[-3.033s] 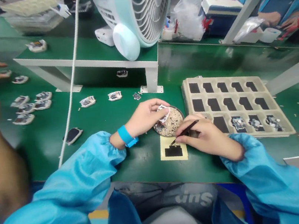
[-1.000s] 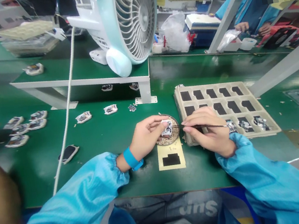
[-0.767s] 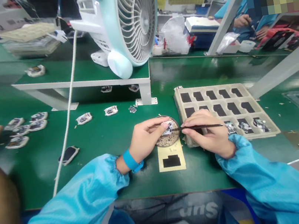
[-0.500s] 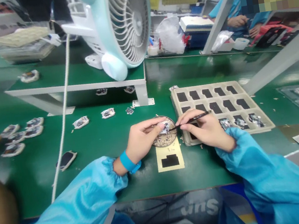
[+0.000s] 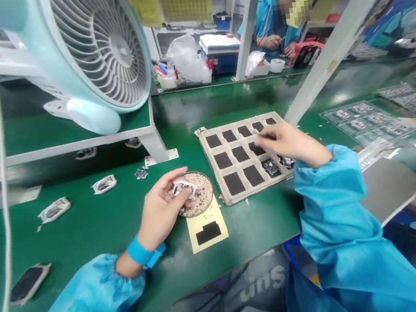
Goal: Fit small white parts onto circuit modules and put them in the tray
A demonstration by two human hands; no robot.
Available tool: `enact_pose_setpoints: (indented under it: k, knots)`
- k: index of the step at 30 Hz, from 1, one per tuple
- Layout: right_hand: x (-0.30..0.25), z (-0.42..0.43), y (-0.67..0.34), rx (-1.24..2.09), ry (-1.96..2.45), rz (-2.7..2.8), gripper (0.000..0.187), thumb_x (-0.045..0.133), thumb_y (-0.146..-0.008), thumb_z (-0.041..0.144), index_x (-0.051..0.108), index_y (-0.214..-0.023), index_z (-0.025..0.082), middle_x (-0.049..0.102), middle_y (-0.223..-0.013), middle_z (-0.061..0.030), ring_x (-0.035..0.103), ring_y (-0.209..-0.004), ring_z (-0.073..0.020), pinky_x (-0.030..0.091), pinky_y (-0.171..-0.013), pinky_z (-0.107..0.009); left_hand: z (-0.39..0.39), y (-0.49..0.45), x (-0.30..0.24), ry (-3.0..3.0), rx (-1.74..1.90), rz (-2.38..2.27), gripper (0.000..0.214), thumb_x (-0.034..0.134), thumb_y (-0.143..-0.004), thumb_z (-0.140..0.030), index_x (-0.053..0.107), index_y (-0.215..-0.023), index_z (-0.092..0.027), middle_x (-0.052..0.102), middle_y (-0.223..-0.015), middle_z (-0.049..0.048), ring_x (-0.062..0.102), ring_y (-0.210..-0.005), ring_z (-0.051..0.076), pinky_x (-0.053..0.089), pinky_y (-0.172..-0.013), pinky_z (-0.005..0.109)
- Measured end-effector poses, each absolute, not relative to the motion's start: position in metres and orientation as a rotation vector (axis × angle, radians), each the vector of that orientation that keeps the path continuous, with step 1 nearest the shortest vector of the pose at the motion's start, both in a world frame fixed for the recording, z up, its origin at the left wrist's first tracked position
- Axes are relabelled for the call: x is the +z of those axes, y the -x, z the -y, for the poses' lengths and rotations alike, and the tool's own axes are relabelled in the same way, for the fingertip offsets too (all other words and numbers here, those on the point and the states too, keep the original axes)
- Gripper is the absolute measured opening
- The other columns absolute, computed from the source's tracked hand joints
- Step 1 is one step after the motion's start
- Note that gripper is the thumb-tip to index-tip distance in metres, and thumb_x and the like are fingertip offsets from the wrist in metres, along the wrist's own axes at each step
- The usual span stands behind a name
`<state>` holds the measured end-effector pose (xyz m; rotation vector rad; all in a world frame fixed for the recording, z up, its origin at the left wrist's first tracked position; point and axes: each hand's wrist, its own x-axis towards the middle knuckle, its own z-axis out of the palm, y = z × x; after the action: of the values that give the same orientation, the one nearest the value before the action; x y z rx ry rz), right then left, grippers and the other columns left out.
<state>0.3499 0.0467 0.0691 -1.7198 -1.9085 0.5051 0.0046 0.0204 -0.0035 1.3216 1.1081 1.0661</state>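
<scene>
Over a round dish point(image 5: 213, 199) of scraps point(image 5: 203, 193), a white-framed part point(image 5: 182, 185), clamped in fingers of the left hand point(image 5: 159, 207).
Dish probably catches them; right hand point(image 5: 287, 139) over a compartmented tray point(image 5: 250, 190), cannot tell if its fingers grip anything.

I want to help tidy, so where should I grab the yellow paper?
Pinch the yellow paper, probably best at its bare near right corner, coming from the near side. It lies flat, the black patch leaves that corner free, and the round dish seems to overlap its far edge.
</scene>
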Motion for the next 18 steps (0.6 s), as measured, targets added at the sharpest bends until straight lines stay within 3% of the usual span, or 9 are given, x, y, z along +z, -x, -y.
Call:
enact_pose_setpoints:
  k: [5, 8, 14, 18]
  knots:
    - [0.073, -0.027, -0.374, 0.706, 2.151, 2.055, 0.026, 0.077, -0.075, 0.044, 0.079, -0.091, 0.023, 0.073, -0.074, -0.0014, 0.062, -0.066, -0.0169, 0.043, -0.06, -0.028, -0.019, -0.004, -0.003, -1.294, 0.959, -1.184, 0.047, 0.084, -0.078, -0.046, 0.073, -0.111, -0.014, 0.073, -0.074, 0.0058, 0.061, -0.05, 0.012, 0.051, -0.049, 0.021]
    - [0.071, -0.02, -0.37, 0.65, 2.202, 2.089, 0.032, 0.082, -0.07, 0.043, 0.078, -0.096, 0.025, 0.073, -0.077, -0.0001, 0.064, -0.069, -0.018, 0.042, -0.06, -0.028, -0.018, -0.006, -0.003, -1.22, 0.957, -1.136, 0.046, 0.087, -0.075, -0.045, 0.073, -0.107, -0.014, 0.074, -0.077, 0.007, 0.061, -0.051, 0.013, 0.049, -0.045, 0.021]
    - [0.063, -0.017, -0.357, 0.473, 2.156, 2.193, 0.028, 0.079, -0.073, 0.037, 0.077, -0.1, 0.031, 0.072, -0.086, 0.0015, 0.065, -0.077, -0.0184, 0.042, -0.064, -0.029, -0.016, -0.009, -0.001, -1.158, 0.949, -1.081, 0.044, 0.085, -0.078, -0.045, 0.072, -0.105, -0.013, 0.074, -0.076, 0.0087, 0.069, -0.059, 0.017, 0.039, -0.042, 0.017]
    - [0.061, -0.01, -0.357, 0.379, 2.157, 2.145, 0.015, 0.077, -0.075, 0.033, 0.074, -0.088, 0.026, 0.073, -0.088, -0.0011, 0.066, -0.078, -0.02, 0.044, -0.066, -0.03, -0.014, -0.008, 0.001, -1.117, 0.945, -1.075, 0.042, 0.085, -0.078, -0.045, 0.073, -0.103, -0.013, 0.074, -0.077, 0.0081, 0.068, -0.056, 0.015, 0.037, -0.041, 0.016]
